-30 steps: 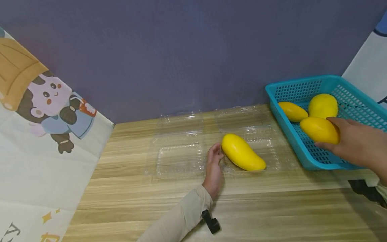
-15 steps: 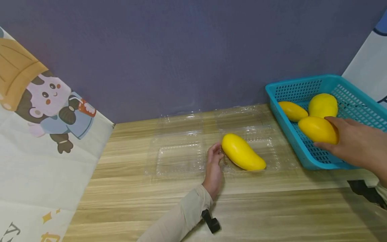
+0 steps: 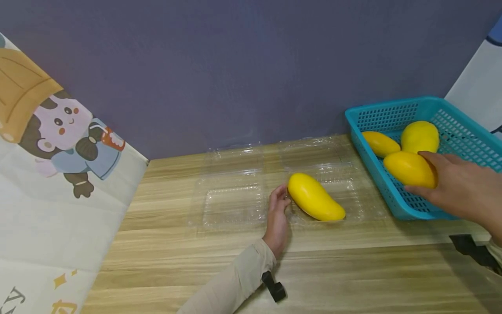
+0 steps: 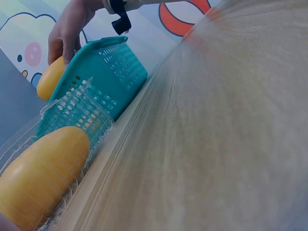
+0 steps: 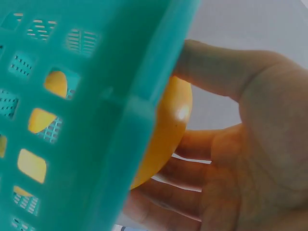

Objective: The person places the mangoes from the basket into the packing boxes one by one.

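My right hand [image 3: 466, 187] grips a yellow mango [image 3: 409, 169] between thumb and fingers, over the near left part of the teal basket [image 3: 404, 213]. Most of that mango hides behind the basket rim in the right wrist view. Another mango [image 3: 315, 198] lies slanted in an open clear plastic clamshell box [image 3: 354, 196], its lid folded back toward the wall. My left hand [image 3: 277, 222] rests beside the box's left edge, fingers loosely bent and touching it near the mango. In the left wrist view, the boxed mango [image 4: 45, 175] fills the lower left corner.
Inside the basket sit a smaller mango [image 3: 380, 144] and a rounder yellow fruit [image 3: 419, 137]. A second open clear clamshell box [image 3: 233, 207] lies left of my left hand. A dark wall [image 3: 235, 78] stands behind the wooden table [image 3: 164, 261].
My right hand and the mango it grips have shifted slightly left within the basket area. The left hand and the boxed mango have stayed in place.
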A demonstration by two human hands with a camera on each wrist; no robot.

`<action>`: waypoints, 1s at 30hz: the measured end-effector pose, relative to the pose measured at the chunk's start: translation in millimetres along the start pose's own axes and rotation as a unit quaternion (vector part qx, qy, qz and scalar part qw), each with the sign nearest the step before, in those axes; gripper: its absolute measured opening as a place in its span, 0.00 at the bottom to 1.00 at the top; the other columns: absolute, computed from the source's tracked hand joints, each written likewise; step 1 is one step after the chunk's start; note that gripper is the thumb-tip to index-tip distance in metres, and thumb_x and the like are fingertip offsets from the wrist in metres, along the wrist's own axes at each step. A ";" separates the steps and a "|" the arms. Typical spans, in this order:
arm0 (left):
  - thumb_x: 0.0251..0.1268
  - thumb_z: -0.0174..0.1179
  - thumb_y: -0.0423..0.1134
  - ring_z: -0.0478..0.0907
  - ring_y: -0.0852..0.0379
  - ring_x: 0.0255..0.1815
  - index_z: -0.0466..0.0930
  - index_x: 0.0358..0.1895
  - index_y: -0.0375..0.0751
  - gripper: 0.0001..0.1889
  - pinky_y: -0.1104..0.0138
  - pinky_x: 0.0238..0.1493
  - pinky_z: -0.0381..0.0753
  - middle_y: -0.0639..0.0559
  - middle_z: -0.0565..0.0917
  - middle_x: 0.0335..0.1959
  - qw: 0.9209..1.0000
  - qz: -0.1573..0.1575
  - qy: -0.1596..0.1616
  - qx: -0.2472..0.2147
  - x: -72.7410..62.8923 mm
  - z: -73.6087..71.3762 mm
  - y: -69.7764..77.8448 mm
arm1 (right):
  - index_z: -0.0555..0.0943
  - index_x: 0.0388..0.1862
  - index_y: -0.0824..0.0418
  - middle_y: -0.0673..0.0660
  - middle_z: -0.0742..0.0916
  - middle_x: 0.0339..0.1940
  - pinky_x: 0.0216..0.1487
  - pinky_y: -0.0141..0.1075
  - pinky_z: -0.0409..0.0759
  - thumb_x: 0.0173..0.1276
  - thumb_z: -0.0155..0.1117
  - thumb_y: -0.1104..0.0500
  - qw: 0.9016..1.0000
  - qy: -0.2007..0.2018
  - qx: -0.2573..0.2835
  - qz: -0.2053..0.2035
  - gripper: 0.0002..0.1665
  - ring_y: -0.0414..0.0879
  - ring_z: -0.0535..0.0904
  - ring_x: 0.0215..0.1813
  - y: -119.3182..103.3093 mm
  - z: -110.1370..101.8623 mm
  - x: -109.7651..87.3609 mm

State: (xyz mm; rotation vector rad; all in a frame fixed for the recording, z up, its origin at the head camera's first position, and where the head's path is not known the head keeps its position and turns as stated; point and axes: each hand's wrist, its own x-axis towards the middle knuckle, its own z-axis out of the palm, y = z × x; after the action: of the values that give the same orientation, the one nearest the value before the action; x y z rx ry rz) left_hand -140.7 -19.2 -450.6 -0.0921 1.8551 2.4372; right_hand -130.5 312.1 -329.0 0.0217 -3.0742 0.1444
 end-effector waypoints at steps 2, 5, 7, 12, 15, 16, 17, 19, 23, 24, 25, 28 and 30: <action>0.71 0.43 0.36 0.55 0.50 0.79 0.63 0.71 0.47 0.25 0.50 0.81 0.50 0.49 0.64 0.74 1.000 0.001 -0.001 0.003 0.1 -0.2 0.0 | 0.63 0.66 0.77 0.84 0.71 0.54 0.32 0.60 0.73 0.58 0.74 0.42 1.000 -0.002 -0.002 0.000 0.53 0.71 0.76 0.40 -0.7 -0.2 -0.6; 0.72 0.43 0.36 0.56 0.50 0.79 0.63 0.71 0.48 0.25 0.50 0.81 0.51 0.49 0.64 0.74 1.000 0.003 -0.002 0.009 0.1 -0.7 -0.2 | 0.62 0.67 0.76 0.84 0.71 0.55 0.35 0.62 0.73 0.59 0.72 0.40 1.000 -0.006 -0.003 -0.002 0.54 0.73 0.75 0.41 -2.0 -1.0 -1.6; 0.72 0.43 0.37 0.56 0.50 0.78 0.63 0.71 0.48 0.25 0.50 0.80 0.51 0.49 0.64 0.74 1.000 0.004 -0.003 0.011 0.0 -1.1 -0.4 | 0.62 0.68 0.76 0.84 0.70 0.56 0.37 0.64 0.73 0.60 0.71 0.38 1.000 -0.009 -0.006 -0.003 0.55 0.73 0.75 0.43 -2.9 -1.5 -2.1; 0.72 0.44 0.37 0.57 0.50 0.78 0.63 0.71 0.48 0.25 0.50 0.80 0.52 0.49 0.65 0.73 1.000 0.005 -0.004 0.013 0.1 -1.4 -0.7 | 0.61 0.69 0.76 0.84 0.71 0.57 0.39 0.65 0.73 0.60 0.70 0.37 1.000 -0.013 -0.008 -0.008 0.56 0.74 0.75 0.45 -5.2 -1.5 -2.7; 0.72 0.44 0.37 0.57 0.50 0.78 0.63 0.71 0.48 0.25 0.50 0.80 0.52 0.49 0.65 0.73 1.000 0.005 -0.004 0.014 0.6 -1.5 -0.9 | 0.62 0.68 0.77 0.84 0.72 0.56 0.38 0.64 0.74 0.60 0.71 0.37 1.000 -0.012 -0.010 -0.011 0.56 0.73 0.75 0.44 -6.3 -1.5 -2.5; 0.72 0.44 0.37 0.57 0.50 0.78 0.63 0.71 0.48 0.25 0.50 0.80 0.52 0.49 0.65 0.73 1.000 0.004 -0.004 0.014 0.7 -1.4 -0.9 | 0.62 0.68 0.77 0.85 0.72 0.55 0.37 0.63 0.74 0.60 0.71 0.36 1.000 -0.011 -0.011 -0.012 0.56 0.72 0.76 0.43 -6.6 -1.8 -2.6; 0.72 0.44 0.37 0.57 0.50 0.78 0.63 0.71 0.48 0.25 0.50 0.80 0.52 0.49 0.65 0.73 1.000 0.004 -0.004 0.013 0.8 -1.3 -0.9 | 0.62 0.68 0.77 0.85 0.72 0.55 0.36 0.62 0.74 0.60 0.70 0.36 1.000 -0.012 -0.011 -0.013 0.56 0.72 0.76 0.42 -6.9 -2.3 -2.8; 0.72 0.44 0.37 0.57 0.50 0.78 0.63 0.71 0.48 0.25 0.50 0.80 0.52 0.50 0.65 0.73 1.000 0.003 -0.005 0.014 1.0 -1.3 -0.8 | 0.62 0.67 0.77 0.85 0.73 0.54 0.34 0.61 0.74 0.60 0.70 0.35 1.000 -0.012 -0.011 -0.014 0.56 0.71 0.77 0.40 -7.8 -3.3 -3.3; 0.72 0.44 0.38 0.57 0.51 0.78 0.63 0.71 0.48 0.25 0.50 0.80 0.51 0.50 0.65 0.73 1.000 0.002 -0.005 0.014 1.1 -1.2 -0.8 | 0.62 0.68 0.77 0.84 0.73 0.53 0.32 0.59 0.74 0.60 0.69 0.34 1.000 -0.015 -0.008 -0.014 0.57 0.69 0.77 0.38 -10.1 -5.1 -4.4; 0.72 0.44 0.38 0.57 0.51 0.78 0.63 0.71 0.48 0.25 0.50 0.80 0.51 0.50 0.65 0.73 1.000 0.002 -0.005 0.015 1.0 -1.2 -0.7 | 0.62 0.68 0.77 0.84 0.73 0.53 0.32 0.59 0.74 0.60 0.69 0.34 1.000 -0.015 -0.007 -0.014 0.57 0.69 0.77 0.38 -10.5 -5.2 -4.4; 0.72 0.44 0.38 0.57 0.51 0.78 0.63 0.71 0.48 0.25 0.50 0.80 0.51 0.49 0.65 0.73 1.000 0.002 -0.004 0.016 1.0 -1.2 -0.7 | 0.62 0.68 0.77 0.84 0.73 0.54 0.32 0.59 0.74 0.60 0.69 0.34 1.000 -0.016 -0.006 -0.014 0.57 0.69 0.77 0.39 -10.7 -5.3 -4.4; 0.71 0.44 0.37 0.57 0.50 0.78 0.63 0.71 0.48 0.25 0.50 0.80 0.52 0.49 0.65 0.73 1.000 0.003 -0.003 0.017 0.7 -1.3 -0.6 | 0.61 0.70 0.75 0.83 0.72 0.55 0.34 0.61 0.74 0.60 0.67 0.31 1.000 -0.019 -0.004 -0.010 0.59 0.71 0.76 0.40 -9.9 -3.8 -3.7; 0.72 0.43 0.37 0.57 0.50 0.78 0.63 0.71 0.47 0.25 0.50 0.80 0.51 0.49 0.65 0.73 1.000 0.003 -0.003 0.017 0.5 -1.5 -0.3 | 0.60 0.70 0.74 0.82 0.72 0.56 0.35 0.62 0.73 0.59 0.67 0.30 1.000 -0.016 -0.004 -0.009 0.60 0.71 0.76 0.41 -8.7 -1.5 -2.8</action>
State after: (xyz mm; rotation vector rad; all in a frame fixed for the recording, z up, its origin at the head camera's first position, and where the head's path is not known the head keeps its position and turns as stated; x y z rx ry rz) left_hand -141.1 -20.5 -451.3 -0.0784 1.8966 2.4062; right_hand -127.5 303.6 -326.8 0.0518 -3.1060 0.1336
